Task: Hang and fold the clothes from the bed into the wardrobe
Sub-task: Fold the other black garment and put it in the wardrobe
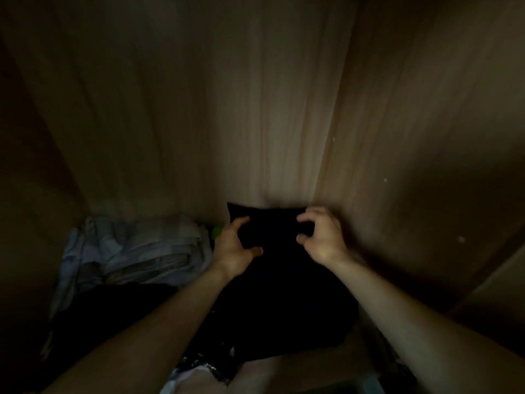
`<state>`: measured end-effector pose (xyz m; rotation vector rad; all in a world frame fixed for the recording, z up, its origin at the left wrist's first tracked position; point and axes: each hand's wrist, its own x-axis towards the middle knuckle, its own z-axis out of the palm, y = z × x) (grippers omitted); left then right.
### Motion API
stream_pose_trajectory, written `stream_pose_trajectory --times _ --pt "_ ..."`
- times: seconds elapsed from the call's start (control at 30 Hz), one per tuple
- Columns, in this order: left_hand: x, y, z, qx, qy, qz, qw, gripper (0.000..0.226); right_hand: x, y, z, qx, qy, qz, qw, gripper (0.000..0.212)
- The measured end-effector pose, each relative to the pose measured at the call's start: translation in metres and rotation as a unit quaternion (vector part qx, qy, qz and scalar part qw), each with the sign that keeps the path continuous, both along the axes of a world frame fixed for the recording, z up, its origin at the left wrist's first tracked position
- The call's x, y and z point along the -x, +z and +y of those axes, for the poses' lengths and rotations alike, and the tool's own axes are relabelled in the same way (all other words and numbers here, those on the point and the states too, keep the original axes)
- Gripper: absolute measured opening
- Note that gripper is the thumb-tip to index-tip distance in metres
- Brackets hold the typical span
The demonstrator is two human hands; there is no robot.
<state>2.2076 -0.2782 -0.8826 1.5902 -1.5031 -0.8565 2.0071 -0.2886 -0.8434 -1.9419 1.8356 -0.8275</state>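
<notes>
Now: black garment against the wardrobe's back corner

Dim light, much of the view in shadow. Wardrobe (227, 109) fills nearly everything: brown wood-grain back panel ahead, side panel meeting it on the right.

Black garment (272, 231) lies on the wardrobe floor, its far edge touching the back panel close to the right-hand corner. The rest of it runs back toward me between my forearms. Too dark to make out any folds or what kind of garment it is.

Pale folded stack (136, 248) sits just left of it, layered edges showing, also against the back.

Patterned cloth (199, 368), dark and white, shows low in view beneath my left forearm.

My left hand (233, 248) grasps the garment's left side, forefinger and thumb curled onto the cloth. My right hand (324, 240) grasps the right side, fingers hooked, thumb tucked under.

Small green patch (217, 231) peeks out by my left knuckles; cannot tell what it is.
</notes>
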Motion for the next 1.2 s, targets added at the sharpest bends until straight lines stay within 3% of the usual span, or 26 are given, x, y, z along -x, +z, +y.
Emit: stream_pose_trajectory --times 0.07,0.2,0.27,0.33,0.4,0.47,0.57,0.87,1.2 --pt "-0.001 -0.059 0.009 -0.055 -0.019 0.010 0.998 0.086 0.002 -0.049 0.008 -0.063 0.006 0.024 0.998 0.040" --pt "-0.007 -0.108 0.019 -0.031 -0.019 0.006 0.999 0.091 0.003 -0.090 0.018 -0.027 0.036 0.125 0.991 0.052" --pt "-0.006 -0.099 0.022 -0.006 -0.015 -0.091 0.996 0.081 0.001 -0.093 0.021 -0.038 0.027 0.227 0.973 0.062" --pt "-0.002 -0.088 0.023 0.003 0.021 -0.251 0.968 0.071 -0.002 -0.093 0.019 -0.035 0.023 0.296 0.954 0.068" --pt "0.005 -0.079 0.021 0.050 0.017 -0.348 0.936 0.073 -0.005 -0.092 0.013 0.011 0.037 0.335 0.941 0.073" --pt "0.013 -0.081 0.015 0.095 -0.030 -0.382 0.919 0.081 -0.009 -0.094 0.007 0.052 0.068 0.344 0.935 0.078" --pt "0.020 -0.097 0.003 0.092 -0.078 -0.398 0.909 0.083 -0.011 -0.110 -0.002 0.041 0.092 0.327 0.940 0.079" --pt "0.033 -0.155 -0.044 0.083 -0.093 -0.351 0.928 0.074 0.003 -0.169 -0.043 -0.024 0.062 0.242 0.968 0.078" --pt "0.021 -0.138 -0.030 0.052 -0.095 -0.390 0.914 0.072 0.001 -0.146 -0.019 -0.018 0.115 0.284 0.952 0.082"
